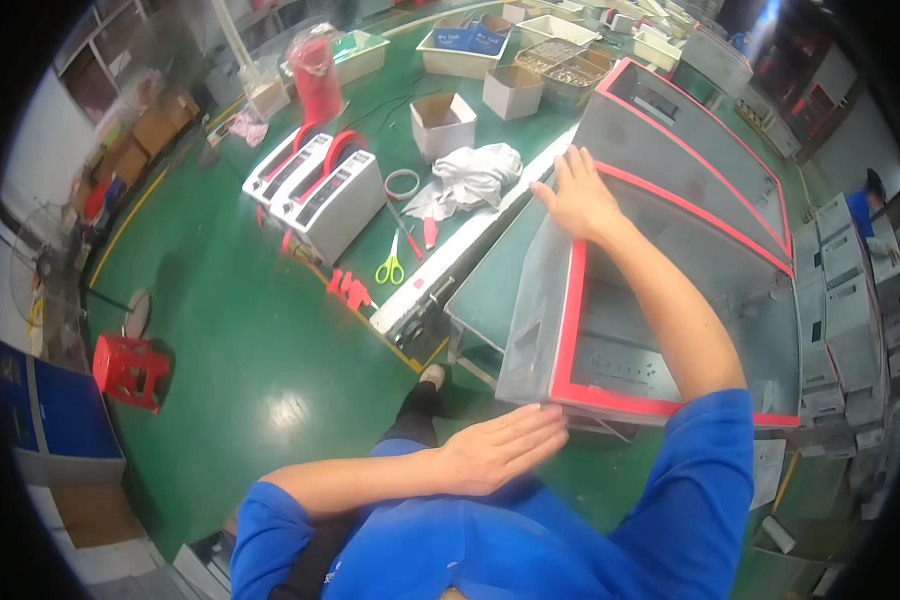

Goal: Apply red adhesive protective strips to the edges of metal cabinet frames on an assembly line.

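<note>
A grey sheet-metal box (pixel 535 330) stands open side up in front of me, with a red strip (pixel 570 330) along its rim. My left hand (pixel 500 450) is stretched flat, fingers together, at the box's near left corner; its fingertips look slightly blurred, and I cannot tell whether they press on it. Over the far left corner lies my right hand (pixel 580 200), fingers extended and thumb apart, its palm toward the red-edged rim. Neither hand holds anything. A second grey box (pixel 650 130), edged in red too, sits just behind the first.
Left of the boxes, a green worktop carries two tape dispensers (pixel 335 205), green-handled scissors (pixel 390 268), a tape roll (pixel 402 183) and a white cloth (pixel 475 178). A red stool (pixel 130 370) stands on the floor at left. Stacked grey boxes (pixel 835 310) and another person (pixel 865 210) are at right.
</note>
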The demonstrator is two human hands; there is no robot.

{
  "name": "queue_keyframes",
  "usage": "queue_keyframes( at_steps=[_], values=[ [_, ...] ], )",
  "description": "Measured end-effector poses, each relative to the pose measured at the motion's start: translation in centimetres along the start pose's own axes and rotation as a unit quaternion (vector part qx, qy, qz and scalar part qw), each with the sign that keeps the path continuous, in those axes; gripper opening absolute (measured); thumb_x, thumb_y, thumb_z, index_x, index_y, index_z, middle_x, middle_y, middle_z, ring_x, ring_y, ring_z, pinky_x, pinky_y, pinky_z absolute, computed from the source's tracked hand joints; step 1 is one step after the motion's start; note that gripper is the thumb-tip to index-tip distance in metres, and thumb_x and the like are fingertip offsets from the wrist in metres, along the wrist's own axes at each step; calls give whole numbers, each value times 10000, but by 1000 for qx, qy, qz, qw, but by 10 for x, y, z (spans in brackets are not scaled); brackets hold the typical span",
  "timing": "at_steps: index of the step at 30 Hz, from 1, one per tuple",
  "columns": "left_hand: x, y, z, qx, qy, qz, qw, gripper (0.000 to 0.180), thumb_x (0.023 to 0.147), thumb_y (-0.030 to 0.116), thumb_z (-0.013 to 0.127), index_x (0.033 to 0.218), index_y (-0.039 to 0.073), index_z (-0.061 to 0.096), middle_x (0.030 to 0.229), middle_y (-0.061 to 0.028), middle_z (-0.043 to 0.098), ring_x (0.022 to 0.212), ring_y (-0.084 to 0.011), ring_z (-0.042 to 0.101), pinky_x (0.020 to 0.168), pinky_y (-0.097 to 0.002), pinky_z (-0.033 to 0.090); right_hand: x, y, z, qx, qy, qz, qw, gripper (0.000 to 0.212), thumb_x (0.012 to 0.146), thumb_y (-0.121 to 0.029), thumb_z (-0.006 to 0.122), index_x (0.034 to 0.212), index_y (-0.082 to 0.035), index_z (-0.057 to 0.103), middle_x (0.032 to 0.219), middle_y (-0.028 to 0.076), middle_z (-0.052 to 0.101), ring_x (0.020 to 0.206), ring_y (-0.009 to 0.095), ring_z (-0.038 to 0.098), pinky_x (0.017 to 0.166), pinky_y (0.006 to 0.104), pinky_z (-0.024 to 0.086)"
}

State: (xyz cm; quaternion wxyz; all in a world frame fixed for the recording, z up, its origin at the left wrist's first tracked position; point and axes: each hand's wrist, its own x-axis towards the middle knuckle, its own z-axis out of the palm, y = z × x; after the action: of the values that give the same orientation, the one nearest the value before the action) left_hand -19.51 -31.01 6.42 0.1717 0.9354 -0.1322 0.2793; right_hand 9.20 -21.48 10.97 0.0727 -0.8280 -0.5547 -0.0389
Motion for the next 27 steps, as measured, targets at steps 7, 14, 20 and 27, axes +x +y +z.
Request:
queue_keyframes(
  at_steps=[7, 14, 20, 27],
  values=[
    [-69, -7, -9, -75, -41, -114, 990, 493, 782, 21, 506, 1264, 76, 417, 1296, -239, 366, 1129, -338, 462, 921, -392, 403, -10, -12, -3, -86, 18, 27, 996, 710, 857, -504, 366, 1285, 61, 314, 1372, 218, 271, 1302, 310, 213, 1067, 420, 133],
    [-129, -47, -46, -120, -54, -296, 946, 614, 723, -14, 563, 1293, 83, 356, 1368, -197, 261, 1163, -341, 427, 902, -377, 424, 29, -14, -11, -115, 7, 68, 991, 727, 797, -524, 469, 1189, 86, 413, 1205, 213, 452, 1161, 309, 390, 1001, 424, 244],
    [-216, -132, -72, -53, 35, -398, 915, 490, 794, 47, 520, 1265, 57, 387, 1335, -164, 338, 1187, -326, 401, 967, -370, 368, -42, -36, -7, -45, -12, 72, 996, 719, 886, -428, 401, 1342, 73, 162, 1419, 220, 140, 1328, 312, 127, 1074, 402, 96],
    [-285, -277, -124, -12, 179, -477, 860, 410, 772, 74, 552, 1166, 2, 465, 1096, -164, 547, 969, -280, 560, 843, -332, 441, -171, -104, -43, 23, -38, 41, 998, 730, 862, -401, 440, 1355, 48, 143, 1409, 229, 163, 1317, 342, 147, 1062, 466, 87]
  ],
)
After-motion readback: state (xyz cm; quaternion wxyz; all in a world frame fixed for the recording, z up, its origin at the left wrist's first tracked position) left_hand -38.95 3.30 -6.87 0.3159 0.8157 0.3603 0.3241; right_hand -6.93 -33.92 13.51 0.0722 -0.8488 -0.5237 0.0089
